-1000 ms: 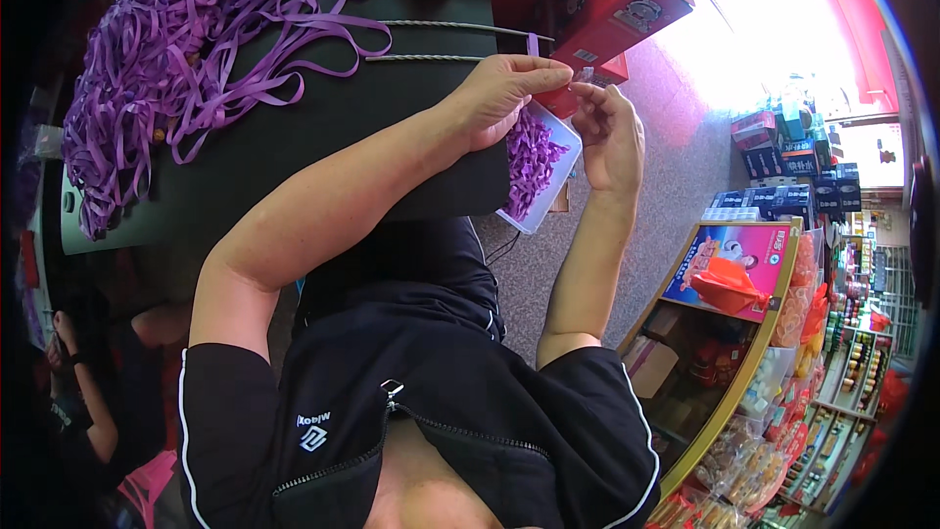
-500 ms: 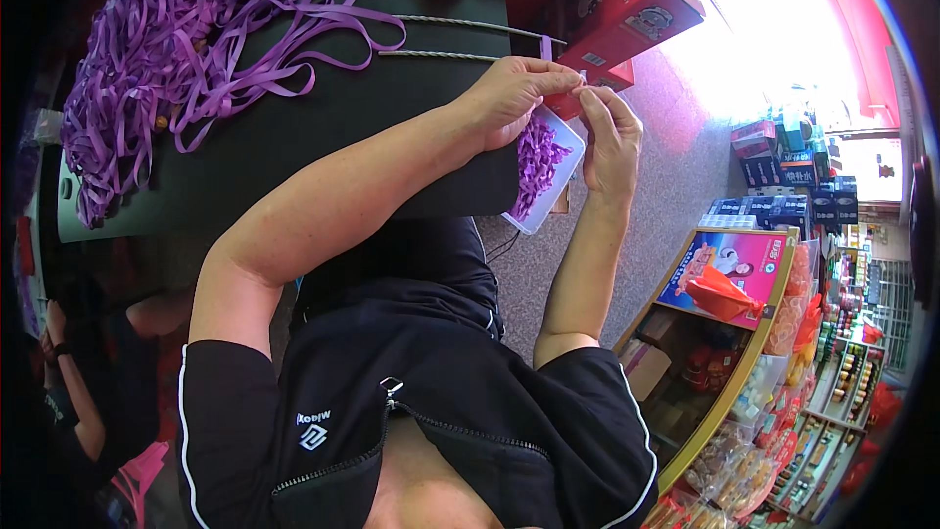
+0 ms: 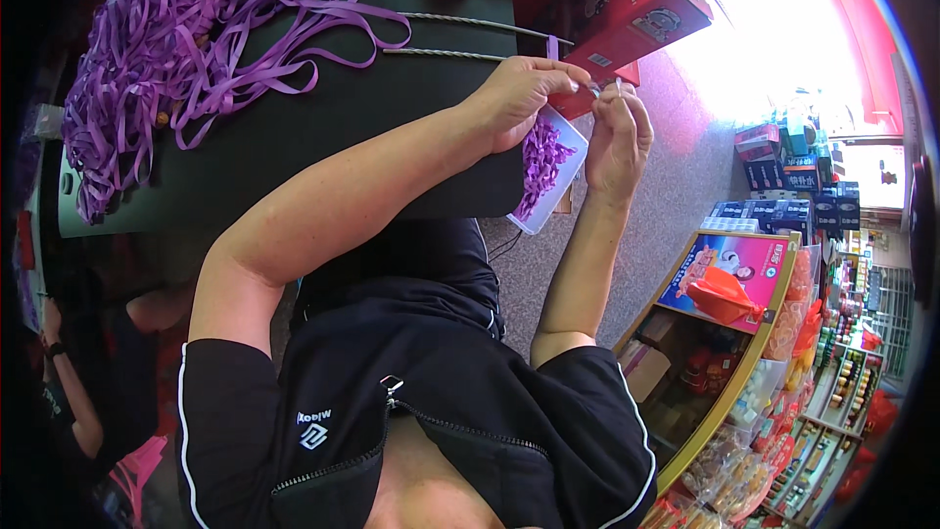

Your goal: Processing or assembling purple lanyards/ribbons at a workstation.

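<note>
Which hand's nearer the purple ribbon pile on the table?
Left. The left hand is at the right edge of the black table, to the right of the purple ribbon pile. The right hand is farther right, beyond that edge.

The black shirt (image 3: 421, 362) carries a white emblem (image 3: 313, 436) with a short line of Latin lettering, inverted in this view. The red carton (image 3: 636, 5) bears pale lettering and a barcode (image 3: 599, 60). Light characters mark the pink-and-blue poster (image 3: 752, 266) and the dark blue cartons (image 3: 795, 179) behind it.
</note>
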{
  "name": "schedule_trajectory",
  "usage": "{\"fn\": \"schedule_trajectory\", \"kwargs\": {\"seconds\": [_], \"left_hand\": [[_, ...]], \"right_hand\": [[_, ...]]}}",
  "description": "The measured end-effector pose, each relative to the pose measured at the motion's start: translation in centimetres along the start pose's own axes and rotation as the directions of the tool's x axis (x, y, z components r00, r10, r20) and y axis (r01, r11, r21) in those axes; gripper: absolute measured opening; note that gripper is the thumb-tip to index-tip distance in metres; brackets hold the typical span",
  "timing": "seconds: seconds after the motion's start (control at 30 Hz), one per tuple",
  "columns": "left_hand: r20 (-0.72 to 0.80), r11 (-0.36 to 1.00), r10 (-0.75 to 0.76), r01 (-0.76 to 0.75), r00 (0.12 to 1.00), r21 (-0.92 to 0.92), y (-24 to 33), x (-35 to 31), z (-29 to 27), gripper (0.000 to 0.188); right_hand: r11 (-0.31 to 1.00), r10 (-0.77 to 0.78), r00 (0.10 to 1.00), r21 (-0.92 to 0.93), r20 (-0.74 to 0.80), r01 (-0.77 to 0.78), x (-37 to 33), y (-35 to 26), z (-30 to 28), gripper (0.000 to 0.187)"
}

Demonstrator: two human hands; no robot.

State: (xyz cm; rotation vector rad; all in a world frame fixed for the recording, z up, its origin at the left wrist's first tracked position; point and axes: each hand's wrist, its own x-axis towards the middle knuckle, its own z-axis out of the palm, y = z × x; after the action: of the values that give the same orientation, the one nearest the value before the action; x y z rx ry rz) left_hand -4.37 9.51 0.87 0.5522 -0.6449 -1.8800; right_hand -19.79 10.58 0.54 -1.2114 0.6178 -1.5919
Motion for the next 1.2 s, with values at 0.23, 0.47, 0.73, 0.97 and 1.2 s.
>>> {"fn": "schedule_trajectory", "kwargs": {"seconds": [0.23,0.47,0.73,0.97,1.2], "left_hand": [[0.035,0.982,-0.042,0.048,0.998,-0.183,0.8,-0.2,0.0,0.029],[0.076,1.000,0.005,-0.003,0.997,-0.025,0.6,-0.2,0.0,0.021],[0.084,1.000,0.028,-0.027,0.996,-0.005,0.1,0.1,-0.3,0.023],[0.113,1.000,-0.019,0.019,0.993,0.002,0.4,0.0,-0.3,0.025],[0.072,1.000,-0.009,0.007,0.997,0.030,0.2,0.0,-0.4,0.022]], "right_hand": [[0.863,0.012,0.996,-0.503,0.094,0.037,0.5,-2.7,1.1,0.009],[0.527,-0.084,0.987,-0.834,0.140,0.164,0.5,-3.5,2.1,0.008],[0.605,-0.037,0.995,-0.790,0.092,0.096,0.4,-2.8,1.2,0.009],[0.801,0.021,0.999,-0.599,0.041,0.008,0.4,-2.7,1.1,0.012],[0.779,0.052,0.998,-0.627,0.040,-0.015,0.4,-2.2,0.7,0.012]]}}
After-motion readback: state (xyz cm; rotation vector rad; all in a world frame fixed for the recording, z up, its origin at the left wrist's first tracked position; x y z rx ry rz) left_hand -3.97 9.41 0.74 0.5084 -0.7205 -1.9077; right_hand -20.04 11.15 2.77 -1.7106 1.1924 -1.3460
